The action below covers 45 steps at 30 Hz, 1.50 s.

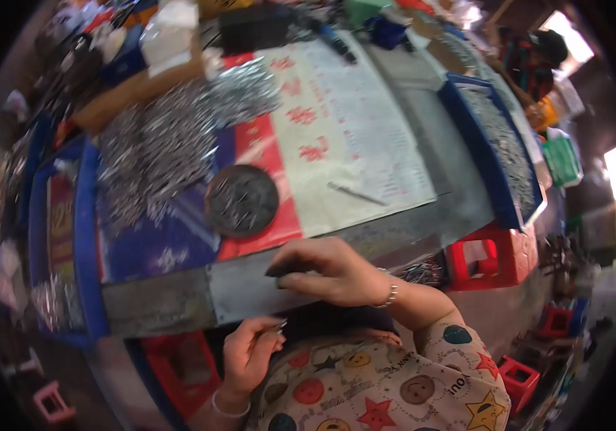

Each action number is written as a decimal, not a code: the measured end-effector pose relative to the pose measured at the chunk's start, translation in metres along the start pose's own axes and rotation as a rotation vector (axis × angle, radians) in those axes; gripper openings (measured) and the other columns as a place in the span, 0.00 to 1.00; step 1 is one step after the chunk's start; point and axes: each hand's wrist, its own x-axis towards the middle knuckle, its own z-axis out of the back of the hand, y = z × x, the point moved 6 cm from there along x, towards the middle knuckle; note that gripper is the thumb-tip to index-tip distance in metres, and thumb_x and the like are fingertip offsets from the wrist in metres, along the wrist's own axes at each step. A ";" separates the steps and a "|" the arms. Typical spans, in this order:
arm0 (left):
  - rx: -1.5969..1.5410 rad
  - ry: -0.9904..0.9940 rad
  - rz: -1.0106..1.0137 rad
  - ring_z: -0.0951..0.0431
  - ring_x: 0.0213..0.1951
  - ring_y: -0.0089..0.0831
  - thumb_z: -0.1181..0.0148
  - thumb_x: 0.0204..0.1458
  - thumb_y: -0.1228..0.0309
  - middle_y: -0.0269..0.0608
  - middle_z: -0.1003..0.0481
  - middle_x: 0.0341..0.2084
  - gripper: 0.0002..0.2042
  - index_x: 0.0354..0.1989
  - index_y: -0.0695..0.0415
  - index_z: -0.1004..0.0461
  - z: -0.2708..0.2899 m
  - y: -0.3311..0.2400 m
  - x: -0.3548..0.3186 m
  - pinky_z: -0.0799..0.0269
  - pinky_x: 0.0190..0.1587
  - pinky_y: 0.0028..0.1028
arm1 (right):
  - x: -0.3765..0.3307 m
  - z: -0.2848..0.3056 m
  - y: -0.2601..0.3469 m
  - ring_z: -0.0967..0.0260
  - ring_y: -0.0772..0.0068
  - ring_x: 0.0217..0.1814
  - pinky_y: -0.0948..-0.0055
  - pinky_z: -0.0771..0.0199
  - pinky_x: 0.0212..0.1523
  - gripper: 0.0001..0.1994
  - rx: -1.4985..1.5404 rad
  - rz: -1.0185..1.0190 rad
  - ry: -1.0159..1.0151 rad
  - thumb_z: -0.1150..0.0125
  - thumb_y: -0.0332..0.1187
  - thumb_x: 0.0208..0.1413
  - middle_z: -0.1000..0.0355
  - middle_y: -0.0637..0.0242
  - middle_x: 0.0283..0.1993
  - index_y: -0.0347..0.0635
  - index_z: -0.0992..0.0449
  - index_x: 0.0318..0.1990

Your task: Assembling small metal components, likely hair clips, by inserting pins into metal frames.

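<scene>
My left hand (247, 353) is near the table's front edge, its thumb and forefinger pinched on a small shiny metal piece (281, 326). To its upper right, my right hand (333, 273) hovers over the table edge with thumb and forefinger apart. Its fingertips look dark, and I see nothing held between them. Beyond the hands, a round dark dish (263, 224) holds several small metal pieces. A large heap of thin silvery metal pieces (171, 140) lies behind it to the left. Right of the dish, a slim metal tool (357, 193) rests on the printed sheet (387, 144).
A long blue tray (92, 237) stands at the left, with metal pieces at its near end. Another blue tray (477, 154) at the right holds many small parts. Red stools (491, 258) stand below the table. A cardboard box (135, 90) borders the heap; another person (538, 61) is far right.
</scene>
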 end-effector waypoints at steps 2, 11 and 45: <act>-0.023 0.031 0.011 0.27 0.29 0.19 0.51 0.58 0.80 0.39 0.25 0.28 0.08 0.44 0.67 0.29 -0.007 0.005 0.004 0.29 0.33 0.18 | -0.010 -0.006 -0.011 0.31 0.83 0.39 0.80 0.29 0.39 0.10 0.281 -0.079 -0.039 0.43 0.21 0.56 0.26 0.69 0.39 0.34 0.27 0.46; 0.010 0.021 -0.019 0.28 0.29 0.18 0.48 0.60 0.75 0.36 0.26 0.28 0.08 0.44 0.66 0.30 -0.014 0.008 0.004 0.30 0.32 0.19 | -0.022 -0.024 -0.037 0.32 0.83 0.31 0.83 0.30 0.35 0.05 0.756 -0.120 -0.007 0.44 0.26 0.60 0.29 0.66 0.34 0.35 0.32 0.39; -0.138 0.037 0.062 0.31 0.27 0.16 0.49 0.61 0.70 0.37 0.27 0.29 0.10 0.44 0.65 0.31 -0.006 0.011 -0.003 0.33 0.29 0.15 | -0.026 -0.039 -0.041 0.36 0.87 0.24 0.86 0.35 0.25 0.06 0.685 -0.195 -0.010 0.46 0.29 0.62 0.29 0.69 0.28 0.37 0.35 0.36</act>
